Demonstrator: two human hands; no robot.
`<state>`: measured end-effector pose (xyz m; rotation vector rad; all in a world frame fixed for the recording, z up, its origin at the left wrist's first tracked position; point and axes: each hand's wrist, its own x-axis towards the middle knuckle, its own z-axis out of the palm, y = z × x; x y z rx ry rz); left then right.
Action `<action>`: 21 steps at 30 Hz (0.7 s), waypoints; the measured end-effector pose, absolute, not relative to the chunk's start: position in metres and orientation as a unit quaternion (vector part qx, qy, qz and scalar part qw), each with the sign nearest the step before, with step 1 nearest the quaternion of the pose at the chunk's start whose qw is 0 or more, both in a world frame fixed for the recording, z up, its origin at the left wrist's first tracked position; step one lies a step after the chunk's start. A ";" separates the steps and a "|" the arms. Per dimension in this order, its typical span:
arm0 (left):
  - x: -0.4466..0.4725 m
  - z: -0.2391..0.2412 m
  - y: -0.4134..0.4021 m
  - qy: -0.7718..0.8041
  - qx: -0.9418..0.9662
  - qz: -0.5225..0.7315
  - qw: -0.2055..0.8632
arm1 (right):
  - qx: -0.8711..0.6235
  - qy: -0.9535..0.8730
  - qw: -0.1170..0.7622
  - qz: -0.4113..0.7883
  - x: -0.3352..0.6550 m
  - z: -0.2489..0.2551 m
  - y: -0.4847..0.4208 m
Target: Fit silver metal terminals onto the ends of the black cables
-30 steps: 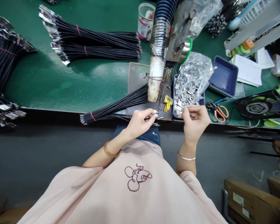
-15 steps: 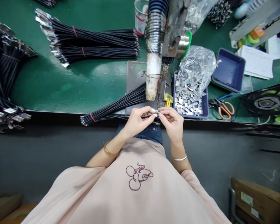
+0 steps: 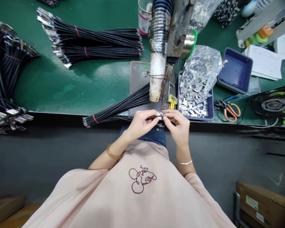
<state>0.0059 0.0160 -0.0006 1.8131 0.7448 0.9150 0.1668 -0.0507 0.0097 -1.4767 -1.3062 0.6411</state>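
At the bench's front edge, my left hand (image 3: 143, 123) pinches the end of a black cable, its fingers closed. Just right of it, my right hand (image 3: 178, 125) has thumb and fingers closed on a small metal connector (image 3: 161, 115) at that cable end. The fingertips of both hands nearly meet and partly hide the piece. A bundle of black cables (image 3: 123, 103), tied with a red band, lies left of and behind my hands. Beside my right hand stands a blue tray of metal connector shells (image 3: 193, 106), with a plastic bag over part of it.
A duct hose (image 3: 156, 76) and a metal stand hang over the work board. Banded cable bundles (image 3: 97, 44) lie at the back left, more (image 3: 4, 63) at far left. Orange-handled pliers (image 3: 231, 112), a solder spool (image 3: 190, 44), a second blue tray (image 3: 235, 69) and a fan (image 3: 273, 103) are on the right.
My right hand has shifted slightly right and its fingertips have parted a little from the left ones. The metal connector shows a bit more. The whole view has moved slightly.
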 end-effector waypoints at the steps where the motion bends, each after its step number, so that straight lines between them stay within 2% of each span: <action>1: 0.006 -0.001 0.016 0.301 0.745 0.376 0.461 | -0.615 -0.549 0.502 0.260 0.167 0.011 -0.051; 10: 0.006 -0.005 0.016 0.291 0.782 0.377 0.402 | -0.628 -0.584 0.459 0.231 0.172 0.019 -0.053; 15: 0.007 -0.006 0.015 0.274 0.780 0.404 0.391 | -0.617 -0.552 0.491 0.271 0.167 0.014 -0.052; 17: 0.008 -0.005 0.015 0.293 0.760 0.393 0.427 | -0.620 -0.550 0.506 0.238 0.162 0.009 -0.052; 21: 0.008 -0.002 0.018 0.325 0.658 0.342 0.587 | -0.629 -0.576 0.510 0.108 0.157 0.000 -0.054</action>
